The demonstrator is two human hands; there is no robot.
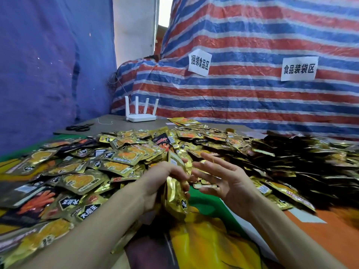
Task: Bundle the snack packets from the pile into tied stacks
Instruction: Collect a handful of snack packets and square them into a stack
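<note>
Left hand (161,181): fingers curled round a stack of gold packets (175,199), gripping it at mid-height. The stack stands on end just in front of the person, above the printed cloth (213,239). Its long axis runs near vertical, with the upper end tipped slightly away from the camera and the lower end pointing down toward the cloth. The packets' flat faces are turned left and right.

Right hand (223,181): just beside the stack, palm turned toward it, fingers straight and spread. A thin yellow line near the index fingertip may be a thread or band, but the view is too blurred to confirm. The two hands are close together; contact between them cannot be determined.

The pile of snack packets (124,156) lies loose behind and to the left of the hands, mostly gold and orange. Darker packets (291,160) are heaped to the right.

At the far end, on the grey tabletop (116,123): a white router (140,117) with four upright antennas, and black scissors (79,127) lying flat to its left. A striped tarp (252,98) behind carries two paper signs (199,63).
</note>
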